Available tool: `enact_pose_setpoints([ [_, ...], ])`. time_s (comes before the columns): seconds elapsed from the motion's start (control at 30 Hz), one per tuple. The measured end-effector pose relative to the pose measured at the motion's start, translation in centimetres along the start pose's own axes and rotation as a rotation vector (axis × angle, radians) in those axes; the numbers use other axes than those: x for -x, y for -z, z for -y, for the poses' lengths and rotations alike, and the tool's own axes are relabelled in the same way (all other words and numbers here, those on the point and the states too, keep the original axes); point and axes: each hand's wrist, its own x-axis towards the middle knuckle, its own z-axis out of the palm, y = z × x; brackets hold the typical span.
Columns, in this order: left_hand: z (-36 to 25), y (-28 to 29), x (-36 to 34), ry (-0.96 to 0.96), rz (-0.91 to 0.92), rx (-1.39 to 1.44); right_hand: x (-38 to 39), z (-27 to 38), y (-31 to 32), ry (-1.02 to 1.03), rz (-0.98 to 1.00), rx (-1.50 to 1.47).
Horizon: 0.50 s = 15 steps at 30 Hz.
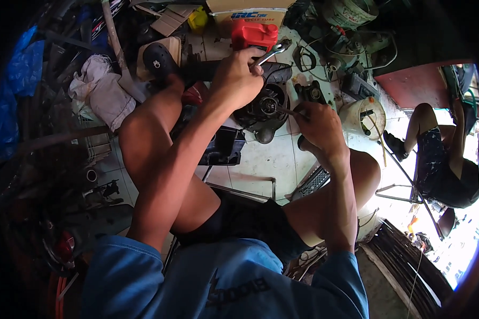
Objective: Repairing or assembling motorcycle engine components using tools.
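My left hand point(237, 80) is closed around a metal wrench point(275, 49), held up with its head toward the back right, beside a red plastic jug point(253, 33). Below it sits a dark, greasy mechanical assembly point(263, 119) with a round toothed hub point(268, 105) in its middle. My right hand point(319, 127) is closed on a slim tool point(290, 112) that reaches to the hub from the right; whether its tip touches is unclear. A black plastic part point(223, 146) lies left of and below the assembly.
A cardboard box point(250, 10) stands at the back, a cream bucket point(359, 122) to the right, with greasy parts and cables behind. Another person point(442, 159) crouches at the far right. Sacks, poles and clutter crowd the left; a metal stand point(239, 191) is between my legs.
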Motion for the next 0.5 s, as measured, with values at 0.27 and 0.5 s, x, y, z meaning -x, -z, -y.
enact_pose_setpoints([
  [0.27, 1.4, 0.6, 0.9, 0.033, 0.133, 0.038, 0.2, -0.5, 1.7, -0.026, -0.148, -0.204],
  [0.5, 1.8, 0.3, 1.5, 0.101, 0.220, -0.290, 0.2, 0.6, 2.2, -0.017, -0.287, -0.258],
])
